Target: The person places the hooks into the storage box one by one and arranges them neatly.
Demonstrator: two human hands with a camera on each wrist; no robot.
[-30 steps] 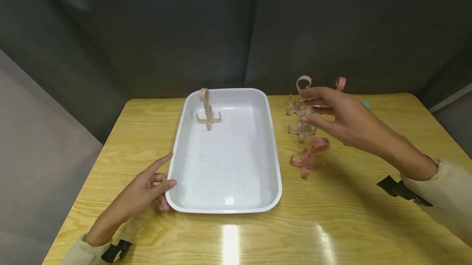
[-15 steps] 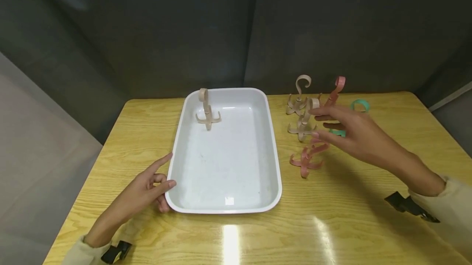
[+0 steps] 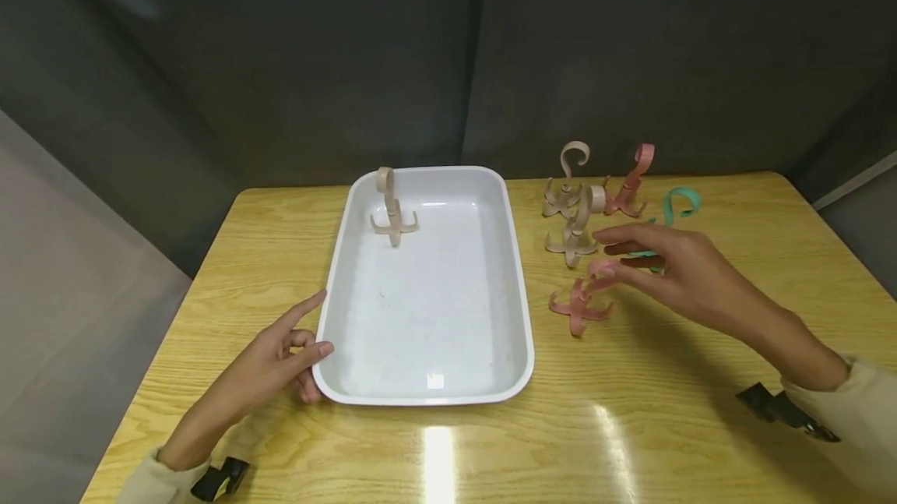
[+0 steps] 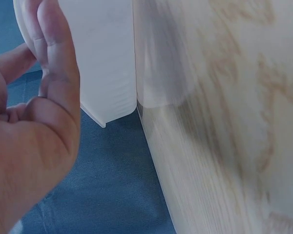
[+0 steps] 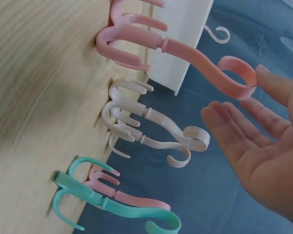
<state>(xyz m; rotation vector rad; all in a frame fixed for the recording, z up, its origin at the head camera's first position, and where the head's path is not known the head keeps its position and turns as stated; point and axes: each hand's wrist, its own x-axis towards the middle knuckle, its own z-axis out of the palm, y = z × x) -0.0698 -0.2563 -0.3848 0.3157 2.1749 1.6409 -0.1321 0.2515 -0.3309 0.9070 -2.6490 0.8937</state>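
Observation:
Beside the tray's left side, my left hand [image 3: 269,360] grips the white tray [image 3: 424,401], thumb over the rim and fingers along the outer wall. A beige multi-prong hanger hook [image 3: 395,227] stands inside the tray at its back left. To the right, my right hand [image 3: 690,266] has its fingers spread and relaxed, thumb and forefinger at the curled top of a pink hanger hook [image 3: 578,308]. In the right wrist view that pink hanger hook [image 5: 190,51] stands upright on its prongs, thumb tip right at its curl.
Behind the pink hook stand two beige hanger hooks [image 5: 161,122], another pink hanger hook [image 3: 626,188] and a green hanger hook [image 3: 681,200], partly hidden by my right hand. The wooden table [image 3: 546,442] ends at a dark curtain [image 3: 350,60].
My right hand has moved from over the beige hooks toward me and slightly right, to the top of the front pink hook. The left hand keeps its grip on the tray.

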